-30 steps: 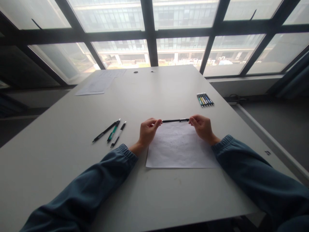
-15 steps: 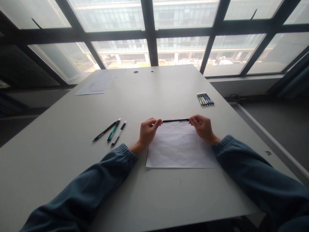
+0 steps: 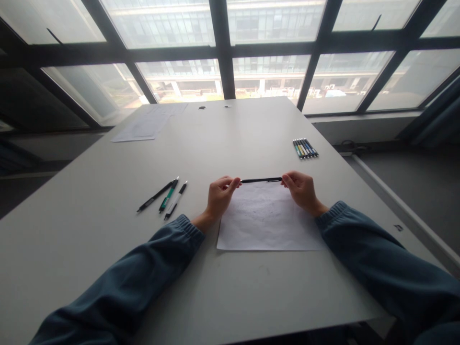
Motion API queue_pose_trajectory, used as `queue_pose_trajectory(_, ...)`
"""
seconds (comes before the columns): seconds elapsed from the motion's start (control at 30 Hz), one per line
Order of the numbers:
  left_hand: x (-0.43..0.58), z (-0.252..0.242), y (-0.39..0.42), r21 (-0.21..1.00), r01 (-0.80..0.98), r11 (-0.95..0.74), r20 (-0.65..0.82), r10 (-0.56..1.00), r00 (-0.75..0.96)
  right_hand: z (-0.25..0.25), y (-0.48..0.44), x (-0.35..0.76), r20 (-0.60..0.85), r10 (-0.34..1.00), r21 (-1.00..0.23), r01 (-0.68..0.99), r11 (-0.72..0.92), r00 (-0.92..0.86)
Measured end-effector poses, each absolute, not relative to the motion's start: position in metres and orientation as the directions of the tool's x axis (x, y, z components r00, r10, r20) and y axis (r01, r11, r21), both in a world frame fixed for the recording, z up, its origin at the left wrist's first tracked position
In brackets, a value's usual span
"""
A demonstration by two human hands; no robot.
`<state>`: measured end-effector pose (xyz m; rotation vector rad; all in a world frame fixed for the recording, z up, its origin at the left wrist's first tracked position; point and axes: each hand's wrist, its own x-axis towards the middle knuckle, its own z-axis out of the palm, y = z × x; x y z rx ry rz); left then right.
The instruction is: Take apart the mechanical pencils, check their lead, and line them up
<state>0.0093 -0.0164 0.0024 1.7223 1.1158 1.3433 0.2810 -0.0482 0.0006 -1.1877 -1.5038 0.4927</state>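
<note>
A slim black pen lies level between my two hands, just above the far edge of a white sheet of paper. My left hand pinches the pen's left end with closed fingers. My right hand pinches its right end the same way. Both wrists rest near the sheet on the white table, and faint pencil marks show on the paper.
Three pens lie side by side left of my left hand. A row of several pens sits at the right, near the table edge. More paper lies at the far left corner. Large windows stand beyond the table.
</note>
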Motion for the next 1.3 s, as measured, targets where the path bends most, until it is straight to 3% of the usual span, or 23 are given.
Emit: queue_pose_trajectory(1.3, 0.0086, 0.003, -0.0168, 0.887, 0.206, -0.413, 0.396, 0.911, 0.118, -0.0004, -0.0488, 0.2819, 0.497, 0.864, -0.797, 0.436, 0.418, 0.081)
